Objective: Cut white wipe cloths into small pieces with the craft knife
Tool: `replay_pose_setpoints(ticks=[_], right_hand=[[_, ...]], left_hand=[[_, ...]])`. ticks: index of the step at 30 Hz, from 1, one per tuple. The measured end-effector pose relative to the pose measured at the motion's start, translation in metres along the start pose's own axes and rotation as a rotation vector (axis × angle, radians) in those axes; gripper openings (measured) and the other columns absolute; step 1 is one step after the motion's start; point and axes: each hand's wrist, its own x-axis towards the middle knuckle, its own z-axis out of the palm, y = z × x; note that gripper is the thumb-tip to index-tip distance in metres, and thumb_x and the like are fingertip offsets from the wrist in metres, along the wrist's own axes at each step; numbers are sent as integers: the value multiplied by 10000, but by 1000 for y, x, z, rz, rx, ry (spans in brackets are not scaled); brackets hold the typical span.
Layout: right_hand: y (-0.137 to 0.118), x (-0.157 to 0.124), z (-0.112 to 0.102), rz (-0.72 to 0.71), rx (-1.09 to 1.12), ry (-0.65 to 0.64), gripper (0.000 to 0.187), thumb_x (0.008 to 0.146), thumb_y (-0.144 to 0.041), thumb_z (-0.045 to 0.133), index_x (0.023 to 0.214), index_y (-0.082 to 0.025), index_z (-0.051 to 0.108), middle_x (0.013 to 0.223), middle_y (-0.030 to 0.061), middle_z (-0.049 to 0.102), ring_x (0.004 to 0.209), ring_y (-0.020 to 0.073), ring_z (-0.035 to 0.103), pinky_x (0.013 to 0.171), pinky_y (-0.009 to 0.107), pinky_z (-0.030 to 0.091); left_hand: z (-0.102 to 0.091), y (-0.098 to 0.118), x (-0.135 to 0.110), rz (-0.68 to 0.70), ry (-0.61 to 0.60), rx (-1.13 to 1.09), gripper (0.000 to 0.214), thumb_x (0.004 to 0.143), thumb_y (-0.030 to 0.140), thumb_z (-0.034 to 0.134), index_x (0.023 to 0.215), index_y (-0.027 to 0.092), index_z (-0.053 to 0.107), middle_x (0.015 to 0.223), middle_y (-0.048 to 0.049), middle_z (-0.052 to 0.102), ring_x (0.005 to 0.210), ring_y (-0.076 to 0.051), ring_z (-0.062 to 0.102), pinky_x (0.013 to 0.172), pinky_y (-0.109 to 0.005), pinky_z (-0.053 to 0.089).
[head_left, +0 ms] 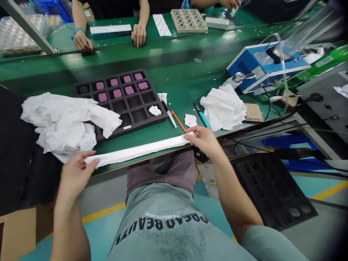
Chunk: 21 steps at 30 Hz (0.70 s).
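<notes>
A long folded strip of white tissue [141, 148] stretches along the near edge of the green bench. My left hand [77, 170] pinches its left end between thumb and fingers. At the other end, my right hand [202, 141] grips the strip the same way. Beyond the strip lies a black foam tray [133, 105] with purple pieces [129, 90] in several of its compartments. Crumpled white tissue [62, 119] covers the tray's left part. Close to my right hand are an orange stick [178, 120], a syringe [171, 117] and a teal-handled tool [202, 116].
More crumpled tissue [223, 108] sits to the right, before a blue machine [269, 65] with tubes and cables. Across the bench, a co-worker's hands [139, 35] rest near white strips and a beige compartment tray [188, 21]. Another black tray [272, 188] is low at the right.
</notes>
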Motion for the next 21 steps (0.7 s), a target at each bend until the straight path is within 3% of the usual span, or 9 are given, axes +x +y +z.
replay_pose_setpoints(ticks=[3, 6, 7, 10, 12, 14, 17, 21], right_hand=[[19, 8, 13, -28, -155, 80, 365, 722, -458, 746, 927, -158, 713, 687, 13, 618, 601, 153, 526, 594, 298, 415], [26, 9, 16, -60, -168, 88, 358, 765, -446, 705, 978, -158, 712, 748, 25, 656, 618, 153, 537, 615, 298, 419], [26, 8, 15, -65, -177, 94, 356, 775, -445, 693, 985, -159, 711, 753, 27, 659, 617, 154, 536, 612, 297, 417], [21, 5, 14, -68, -215, 97, 351, 808, -446, 644, 997, -158, 712, 715, 26, 648, 595, 161, 525, 595, 300, 406], [17, 3, 14, -72, -237, 121, 348, 819, -442, 622, 998, -157, 713, 714, 35, 658, 598, 170, 534, 599, 305, 419], [12, 0, 15, -83, -245, 151, 349, 821, -441, 622, 1001, -157, 712, 771, 58, 691, 624, 180, 560, 621, 314, 450], [-1, -7, 16, -114, -269, 184, 355, 834, -450, 630, 1018, -158, 714, 858, 89, 720, 653, 191, 587, 656, 331, 486], [-29, -20, 25, -188, -335, 234, 340, 870, -464, 620, 1038, -184, 716, 905, 99, 728, 667, 205, 602, 660, 344, 495]], left_hand=[[15, 1, -4, 186, 64, 376, 398, 839, 468, 618, 1109, 196, 723, 865, -98, 714, 818, -305, 653, 746, -405, 500], [45, 30, -20, 439, 219, 507, 506, 930, 435, 536, 1338, 146, 612, 1299, -220, 637, 1268, -424, 536, 1049, -561, 407], [62, 44, -26, 510, 199, 498, 521, 948, 414, 519, 1390, 142, 569, 1380, -219, 598, 1343, -414, 489, 1103, -569, 370], [128, 80, -44, 797, -109, 490, 568, 979, 419, 489, 1483, 157, 492, 1563, -165, 471, 1478, -358, 365, 1201, -574, 270], [169, 93, -51, 852, -263, 529, 639, 984, 464, 478, 1543, 160, 419, 1630, -138, 373, 1525, -344, 287, 1233, -597, 199], [194, 96, -53, 854, -308, 562, 674, 989, 482, 466, 1571, 154, 372, 1652, -128, 323, 1538, -337, 262, 1238, -607, 186], [199, 93, -55, 849, -293, 559, 690, 990, 491, 466, 1575, 140, 362, 1656, -147, 303, 1545, -341, 246, 1233, -617, 196], [175, 85, -63, 873, -234, 418, 600, 988, 418, 496, 1509, 123, 464, 1604, -185, 401, 1517, -347, 318, 1217, -599, 262]])
